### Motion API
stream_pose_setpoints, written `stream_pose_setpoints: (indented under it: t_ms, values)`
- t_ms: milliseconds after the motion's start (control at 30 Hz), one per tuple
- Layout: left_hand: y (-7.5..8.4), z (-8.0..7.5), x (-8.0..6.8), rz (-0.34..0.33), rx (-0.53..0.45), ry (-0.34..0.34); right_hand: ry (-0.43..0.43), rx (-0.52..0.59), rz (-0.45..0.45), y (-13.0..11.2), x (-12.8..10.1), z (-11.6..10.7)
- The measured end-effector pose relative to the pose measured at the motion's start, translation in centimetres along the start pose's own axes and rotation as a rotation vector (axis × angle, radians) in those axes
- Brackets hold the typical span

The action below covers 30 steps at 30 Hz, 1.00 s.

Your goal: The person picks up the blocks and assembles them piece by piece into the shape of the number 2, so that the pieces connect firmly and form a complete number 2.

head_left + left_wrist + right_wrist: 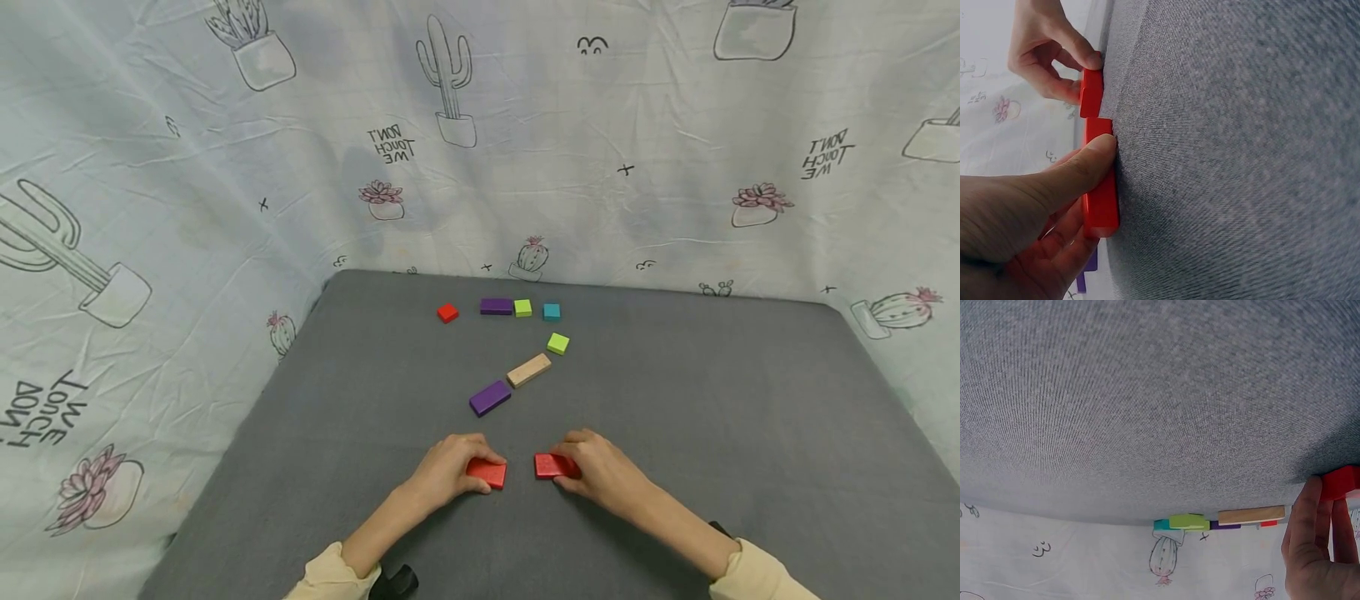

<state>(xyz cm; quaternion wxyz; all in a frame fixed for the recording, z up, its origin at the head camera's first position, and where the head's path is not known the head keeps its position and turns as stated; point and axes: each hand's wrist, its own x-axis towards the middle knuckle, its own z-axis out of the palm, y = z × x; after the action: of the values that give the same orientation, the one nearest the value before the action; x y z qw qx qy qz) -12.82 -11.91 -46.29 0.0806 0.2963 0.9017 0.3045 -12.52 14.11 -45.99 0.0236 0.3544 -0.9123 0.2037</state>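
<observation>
On the grey table (750, 433), near its front edge, my two hands each hold a flat red block. My left hand (474, 472) grips the left red block (489, 473), with its thumb (1082, 167) pressed on the long edge of that block (1101, 200). My right hand (564, 469) pinches the right red block (550, 465), seen past the left one in the left wrist view (1091, 94). A narrow gap separates the two blocks. In the right wrist view only a corner of the right block (1341, 482) shows above my fingers (1310, 537).
Further back lie a purple block (490, 398), a wooden block (528, 370) and a lime block (557, 343) in a diagonal line. Behind them sit a small red cube (447, 312), a purple block (496, 306), a lime cube (522, 307) and a teal cube (552, 312). A cactus-print cloth (187, 250) hangs around the table.
</observation>
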Motion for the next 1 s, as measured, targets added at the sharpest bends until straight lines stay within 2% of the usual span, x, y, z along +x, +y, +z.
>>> stream_pose_setpoints:
  t_ms: [700,1000]
  values:
    - [0.1,-0.17,0.05,-0.005,-0.007,-0.011,-0.019,-0.018,-0.003,-0.67,0.07,0.21]
    - [0.15,-0.1,0.09,-0.008,-0.004,-0.003,-0.007,-0.018,-0.031,-0.97,0.23,0.21]
